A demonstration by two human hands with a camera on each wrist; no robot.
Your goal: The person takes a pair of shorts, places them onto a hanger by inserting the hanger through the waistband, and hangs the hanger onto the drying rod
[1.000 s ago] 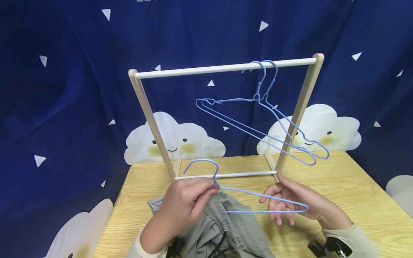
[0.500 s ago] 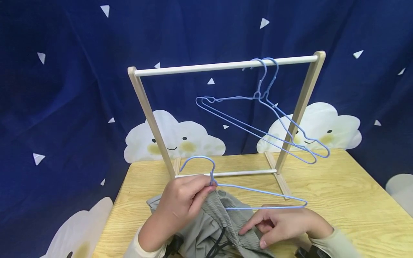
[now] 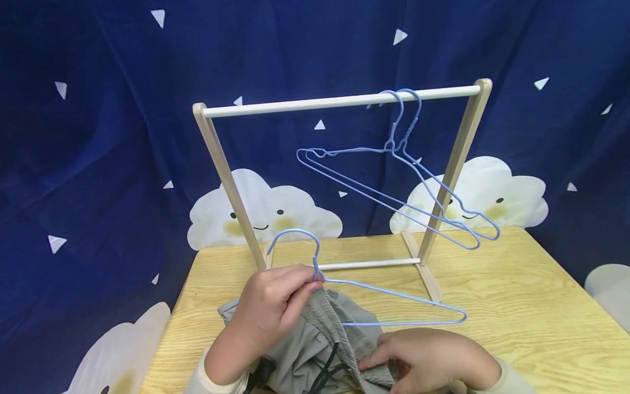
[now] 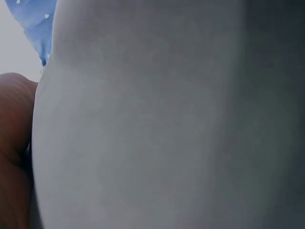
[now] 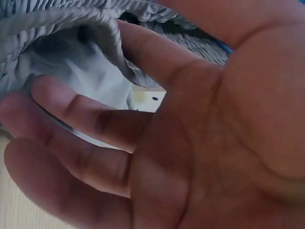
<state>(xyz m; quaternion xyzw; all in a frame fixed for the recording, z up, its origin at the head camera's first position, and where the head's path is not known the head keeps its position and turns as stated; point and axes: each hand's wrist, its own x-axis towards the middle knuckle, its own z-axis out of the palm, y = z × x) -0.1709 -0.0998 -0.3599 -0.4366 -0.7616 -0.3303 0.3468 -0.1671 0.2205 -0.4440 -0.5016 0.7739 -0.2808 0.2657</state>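
My left hand (image 3: 269,306) pinches a blue wire clothes hanger (image 3: 394,291) at the base of its hook, along with the gathered waistband of grey drawstring pants (image 3: 295,355). The hanger's left part is hidden inside the pants; its right end sticks out past the waistband. Lower right, my right hand (image 3: 428,355) holds the waistband's near edge, index finger and thumb at the cloth. In the right wrist view the index finger (image 5: 147,50) passes behind the elastic waistband (image 5: 62,24), and the other fingers are loosely bent. Pale grey cloth (image 4: 133,119) fills most of the left wrist view.
A wooden rack (image 3: 339,103) with a white bar stands at the back of the wooden table (image 3: 521,295). Two blue hangers (image 3: 389,205) hang near its right end. Behind is a dark blue curtain (image 3: 123,137) with clouds and triangles.
My right hand has moved from beside the hanger's right end down and left to the pants' waistband. The left hand, with hanger and pants, has shifted slightly left.
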